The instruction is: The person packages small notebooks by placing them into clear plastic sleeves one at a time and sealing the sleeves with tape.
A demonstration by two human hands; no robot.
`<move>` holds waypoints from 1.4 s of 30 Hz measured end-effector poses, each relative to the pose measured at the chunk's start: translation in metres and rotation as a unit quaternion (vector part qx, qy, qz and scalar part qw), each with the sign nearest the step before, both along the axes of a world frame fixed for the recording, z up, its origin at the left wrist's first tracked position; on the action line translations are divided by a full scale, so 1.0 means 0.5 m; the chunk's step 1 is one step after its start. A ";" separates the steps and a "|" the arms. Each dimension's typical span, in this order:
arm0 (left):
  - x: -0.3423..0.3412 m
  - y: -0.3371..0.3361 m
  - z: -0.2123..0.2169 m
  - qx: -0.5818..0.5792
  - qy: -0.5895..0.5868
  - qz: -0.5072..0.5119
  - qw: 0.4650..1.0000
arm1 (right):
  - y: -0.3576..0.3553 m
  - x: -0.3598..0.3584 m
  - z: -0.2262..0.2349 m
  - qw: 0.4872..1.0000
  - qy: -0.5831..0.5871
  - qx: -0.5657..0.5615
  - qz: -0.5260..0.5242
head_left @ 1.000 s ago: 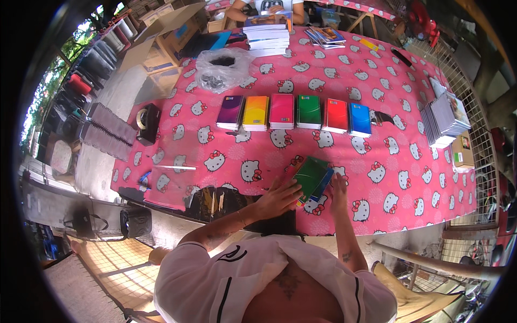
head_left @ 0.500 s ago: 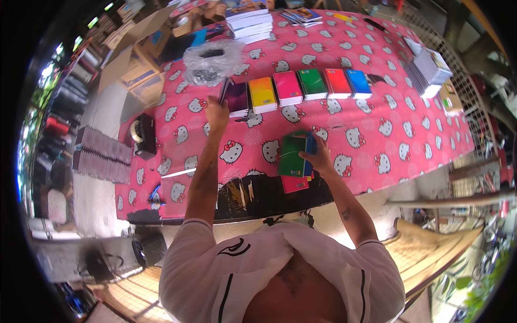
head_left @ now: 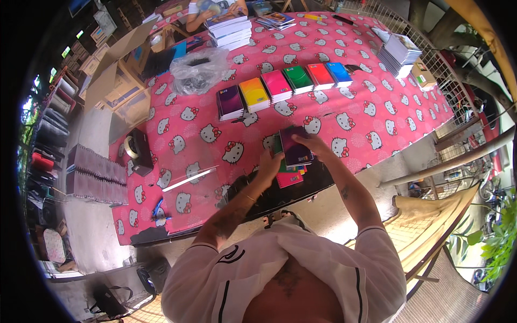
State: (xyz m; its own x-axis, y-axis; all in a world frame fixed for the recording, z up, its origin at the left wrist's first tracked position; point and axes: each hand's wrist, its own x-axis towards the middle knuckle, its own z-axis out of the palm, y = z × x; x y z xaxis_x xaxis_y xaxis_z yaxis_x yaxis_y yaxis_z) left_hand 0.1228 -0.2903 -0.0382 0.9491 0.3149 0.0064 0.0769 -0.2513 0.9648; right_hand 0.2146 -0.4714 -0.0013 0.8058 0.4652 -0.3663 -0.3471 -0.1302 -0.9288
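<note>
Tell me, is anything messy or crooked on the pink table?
Mostly it's tidy: six notebook stacks sit in a neat row by colour. Odd bits: a crumpled clear plastic bag lies behind the row, and the small pile under the left hand and right hand is fanned out unevenly at the table edge.

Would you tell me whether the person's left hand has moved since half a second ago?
Yes. The left hand has drawn back from the purple stack toward the table's near edge, onto the held notebooks.

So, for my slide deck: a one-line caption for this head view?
Both hands hold a stack of notebooks before six coloured piles on a pink tablecloth.
</note>
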 end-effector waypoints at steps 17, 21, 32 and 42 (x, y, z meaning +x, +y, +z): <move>-0.103 0.005 0.097 0.122 -0.292 -0.200 0.927 | -0.064 -0.115 0.117 0.979 0.064 0.194 -0.002; -0.101 0.011 0.006 -0.158 -0.104 -0.174 0.966 | -0.064 -0.144 0.030 0.943 -0.219 0.209 0.138; -0.135 -0.038 -0.009 -0.120 -0.175 -0.126 0.969 | 0.003 -0.200 -0.046 0.938 -0.269 0.219 0.005; -0.125 -0.012 -0.045 -0.067 -0.122 -0.136 0.981 | 0.008 -0.200 -0.059 0.943 -0.282 0.175 0.020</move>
